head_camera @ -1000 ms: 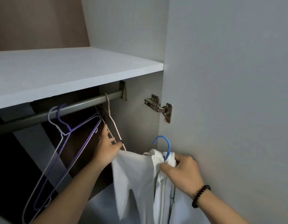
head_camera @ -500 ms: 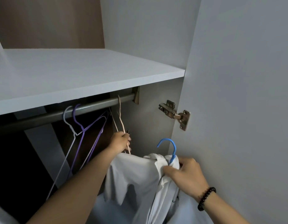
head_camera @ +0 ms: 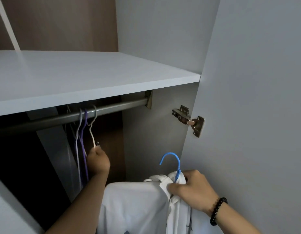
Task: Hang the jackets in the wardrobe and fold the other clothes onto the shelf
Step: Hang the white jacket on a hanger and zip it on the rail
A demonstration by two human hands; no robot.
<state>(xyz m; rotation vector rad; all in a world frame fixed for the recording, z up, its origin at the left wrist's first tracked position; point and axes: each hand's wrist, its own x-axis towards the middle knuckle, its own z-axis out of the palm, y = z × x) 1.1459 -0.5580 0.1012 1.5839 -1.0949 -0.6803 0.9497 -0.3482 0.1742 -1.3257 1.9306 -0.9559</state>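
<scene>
A white jacket (head_camera: pixel 134 205) hangs on a blue hanger (head_camera: pixel 173 163) at the lower middle, below the rail. My right hand (head_camera: pixel 192 188) grips the jacket's collar at the base of the blue hook. My left hand (head_camera: pixel 98 162) reaches into the wardrobe and grips the neck of a pale wire hanger (head_camera: pixel 92 130) that hooks over the grey rail (head_camera: pixel 112 108). A purple hanger (head_camera: pixel 84 141) and a white one (head_camera: pixel 78 146) hang on the rail just left of it.
A white shelf (head_camera: pixel 89 76) runs above the rail. The open wardrobe door (head_camera: pixel 256 107) stands on the right, with a metal hinge (head_camera: pixel 188 119) on it. The wardrobe's inside left is dark.
My left hand has slid the pale hanger left along the rail, up against the purple and white ones. The view has shifted, and the jacket on the blue hanger stays low in my right hand.
</scene>
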